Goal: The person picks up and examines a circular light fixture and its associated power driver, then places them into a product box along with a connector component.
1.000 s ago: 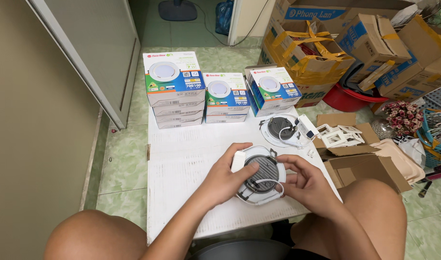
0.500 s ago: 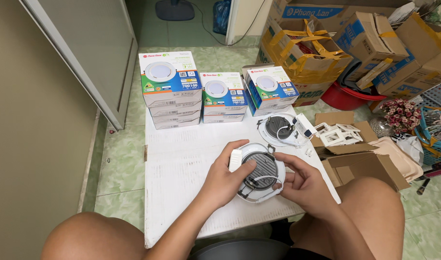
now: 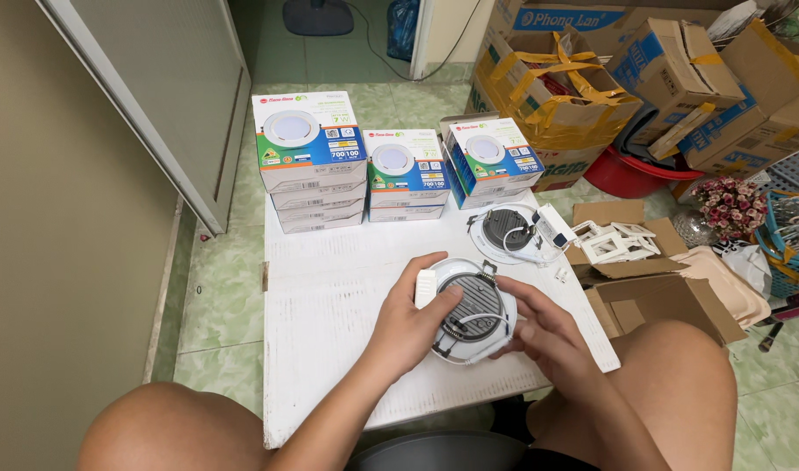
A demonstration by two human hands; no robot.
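the lamp's (image 3: 472, 311) face is turned down and hidden, and the left hand (image 3: 408, 323) and right hand (image 3: 543, 336) cover its sides, fingers clamped on the round white rim above the bench (image 3: 329, 296). its ribbed grey metal back shows, crossed by thin white wire. a second lamp (image 3: 510, 231) lies beyond, near stacked cardboard boxes (image 3: 312, 161).

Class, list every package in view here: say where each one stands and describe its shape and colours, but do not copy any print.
Left stack of boxes: far left of the white table, four flat white cartons, green-blue tops picturing a round lamp.
Middle stack: beside it, lower, same colours.
Right stack: next along, turned slightly.
Brown cartons: floor, upper right, some taped yellow.
Open brown carton: right of table.
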